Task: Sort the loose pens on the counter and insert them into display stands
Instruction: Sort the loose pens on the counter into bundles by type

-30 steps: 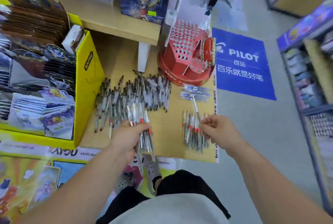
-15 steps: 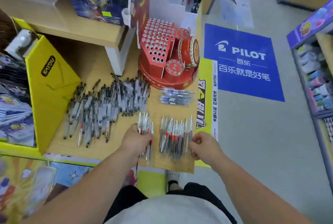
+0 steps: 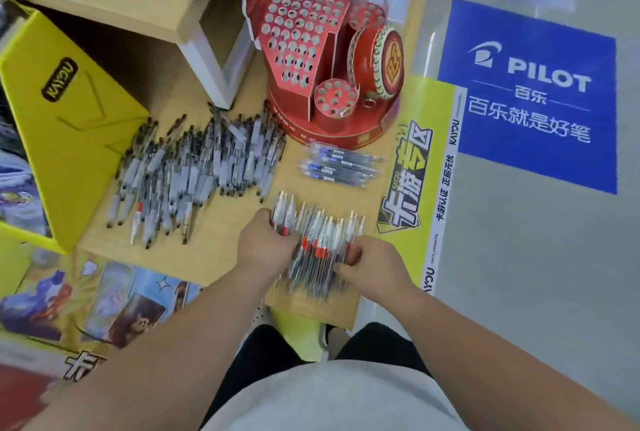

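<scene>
A bunch of clear pens with red grips point(image 3: 320, 243) lies near the counter's front edge. My left hand point(image 3: 265, 243) is closed around a few red pens at the bunch's left side, and my right hand point(image 3: 374, 261) grips the bunch from its right. A big heap of black-tipped loose pens point(image 3: 197, 167) is spread out to the left. A small group of blue pens point(image 3: 339, 164) lies in front of the red display stand point(image 3: 325, 60), whose many round holes are empty.
A yellow cardboard box point(image 3: 65, 119) stands at the left. A wooden shelf point(image 3: 131, 11) with a white support overhangs the back. The counter's right edge carries a yellow banner point(image 3: 419, 167); beyond it is floor with a blue Pilot sticker point(image 3: 530, 94).
My left hand carried its few red pens right to the red bunch. My right hand came down onto the bunch's right side. The camera swung left and closer.
</scene>
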